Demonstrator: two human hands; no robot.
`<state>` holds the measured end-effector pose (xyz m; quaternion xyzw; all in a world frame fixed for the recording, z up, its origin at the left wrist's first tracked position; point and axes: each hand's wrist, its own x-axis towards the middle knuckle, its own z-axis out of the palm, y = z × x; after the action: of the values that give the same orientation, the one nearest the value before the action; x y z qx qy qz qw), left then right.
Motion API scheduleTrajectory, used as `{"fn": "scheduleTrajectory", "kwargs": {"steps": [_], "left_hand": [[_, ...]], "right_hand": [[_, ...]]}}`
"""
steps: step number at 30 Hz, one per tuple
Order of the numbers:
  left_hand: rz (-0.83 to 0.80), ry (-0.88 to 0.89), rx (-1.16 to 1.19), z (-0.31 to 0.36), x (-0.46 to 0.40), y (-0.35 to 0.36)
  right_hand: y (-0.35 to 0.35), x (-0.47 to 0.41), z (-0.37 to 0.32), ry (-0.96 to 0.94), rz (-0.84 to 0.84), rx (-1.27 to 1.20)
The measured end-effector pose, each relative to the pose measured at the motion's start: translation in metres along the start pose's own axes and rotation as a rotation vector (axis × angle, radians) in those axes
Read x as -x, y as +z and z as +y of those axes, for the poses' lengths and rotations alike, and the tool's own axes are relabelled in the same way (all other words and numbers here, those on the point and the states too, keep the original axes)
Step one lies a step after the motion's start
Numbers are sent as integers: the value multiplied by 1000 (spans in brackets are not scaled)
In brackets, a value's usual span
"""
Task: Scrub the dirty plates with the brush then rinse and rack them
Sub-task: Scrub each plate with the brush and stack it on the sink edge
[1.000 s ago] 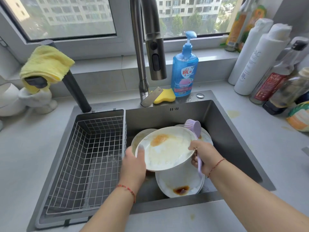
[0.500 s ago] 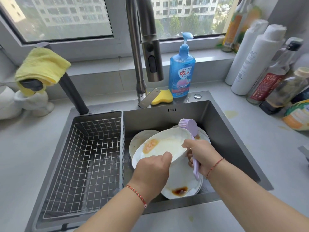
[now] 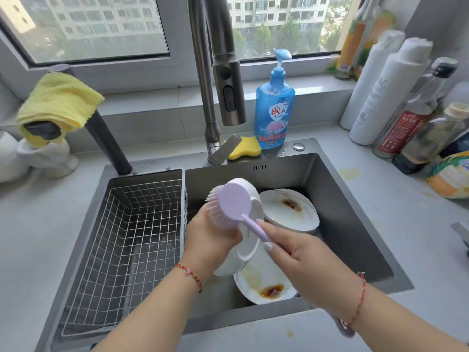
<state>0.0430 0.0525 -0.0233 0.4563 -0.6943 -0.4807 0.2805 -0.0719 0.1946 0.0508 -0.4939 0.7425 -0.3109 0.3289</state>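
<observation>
My left hand holds a white plate tilted on edge over the sink; its soiled face is turned away, so I see only the back. My right hand grips the handle of a lilac dish brush, whose round head sits over the plate's upper part with bristles pointing left toward my left hand. Two more dirty plates lie in the basin: one at the back with a brown stain, one at the front with brown sauce.
A wire rack basket fills the sink's left part. The faucet hangs above the basin. A blue soap bottle and yellow sponge stand behind the sink. Bottles crowd the right counter; a yellow cloth is at left.
My left hand turned the plate from nearly flat up onto its edge. My right hand swung the brush from beside the plate over to its upper left part.
</observation>
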Motion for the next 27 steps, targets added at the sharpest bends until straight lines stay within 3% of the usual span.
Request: {"fn": "scheduleTrajectory", "kwargs": {"steps": [5, 11, 13, 18, 23, 27], "left_hand": [[-65, 63, -48, 0, 5, -10], [-22, 32, 70, -1, 0, -5], [-32, 11, 40, -3, 2, -8], [-65, 68, -48, -5, 7, -20], [-54, 62, 10, -5, 3, -12], [-60, 34, 56, -7, 8, -16]], "right_hand": [[-28, -28, 26, 148, 143, 12], [-6, -1, -12, -27, -80, 188], [-9, -7, -8, -29, -37, 218], [-36, -38, 20, 178, 128, 146], [-13, -1, -18, -59, -62, 265], [-21, -13, -14, -11, -37, 248]]}}
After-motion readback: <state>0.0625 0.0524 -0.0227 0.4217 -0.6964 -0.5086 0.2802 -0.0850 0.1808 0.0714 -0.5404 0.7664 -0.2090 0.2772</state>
